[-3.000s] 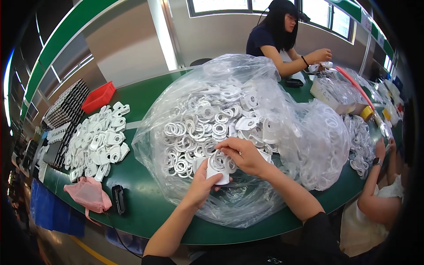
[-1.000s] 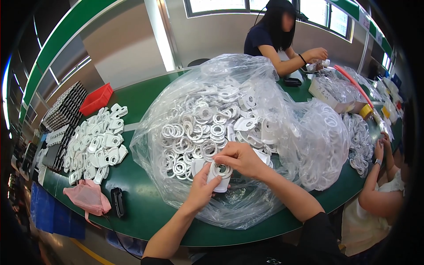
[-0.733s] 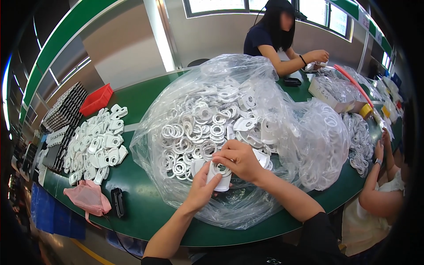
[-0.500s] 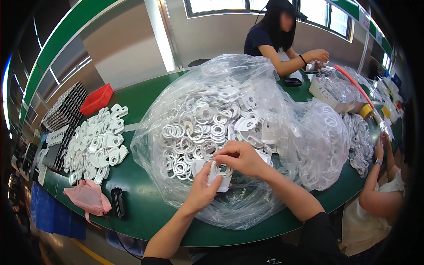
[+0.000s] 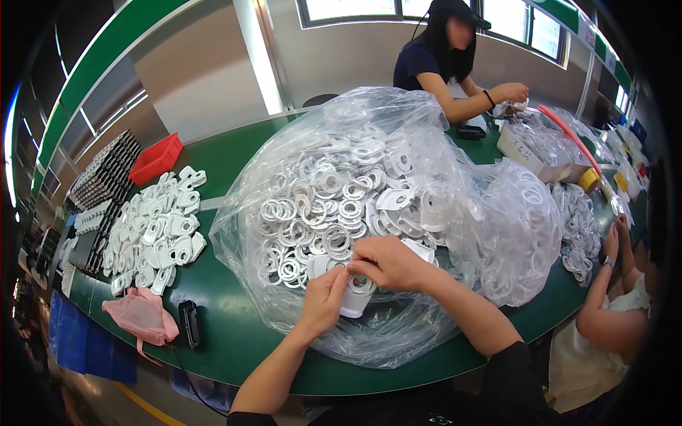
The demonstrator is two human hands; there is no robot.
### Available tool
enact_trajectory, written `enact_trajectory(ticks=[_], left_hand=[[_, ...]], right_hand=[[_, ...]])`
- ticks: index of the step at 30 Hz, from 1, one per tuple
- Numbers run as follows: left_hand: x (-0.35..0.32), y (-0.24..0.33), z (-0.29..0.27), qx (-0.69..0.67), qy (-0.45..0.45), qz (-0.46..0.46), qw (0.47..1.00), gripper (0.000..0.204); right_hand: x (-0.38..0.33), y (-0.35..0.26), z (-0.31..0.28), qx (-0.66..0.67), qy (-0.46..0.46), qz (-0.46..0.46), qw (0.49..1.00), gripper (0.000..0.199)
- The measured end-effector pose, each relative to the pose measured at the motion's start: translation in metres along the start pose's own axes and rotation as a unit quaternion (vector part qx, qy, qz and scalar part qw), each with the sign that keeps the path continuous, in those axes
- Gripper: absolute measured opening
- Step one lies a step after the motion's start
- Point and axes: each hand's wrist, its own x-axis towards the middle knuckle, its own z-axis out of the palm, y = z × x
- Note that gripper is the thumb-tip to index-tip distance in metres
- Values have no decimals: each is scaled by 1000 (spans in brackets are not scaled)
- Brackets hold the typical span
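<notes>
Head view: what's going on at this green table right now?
A person's left hand and right hand together hold a white plastic part over a big clear bag full of white rings and plates on the green table. To the left lies a loose pile of white parts, with a red bin behind it and a pink pouch near the edge. Two other people work at the far and right sides.

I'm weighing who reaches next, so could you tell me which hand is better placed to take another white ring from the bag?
Probably the right hand: it lies over the white rings in the clear bag. The left hand sits lower, steadying the white plastic part.
</notes>
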Motion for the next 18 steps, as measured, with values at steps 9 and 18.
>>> enact_trajectory(ticks=[9, 18], left_hand=[[1, 11, 12, -268, 46, -57, 961, 29], [2, 2, -6, -96, 43, -8, 994, 32]], right_hand=[[3, 7, 25, 420, 104, 151, 889, 25], [2, 4, 9, 269, 19, 43, 962, 15]])
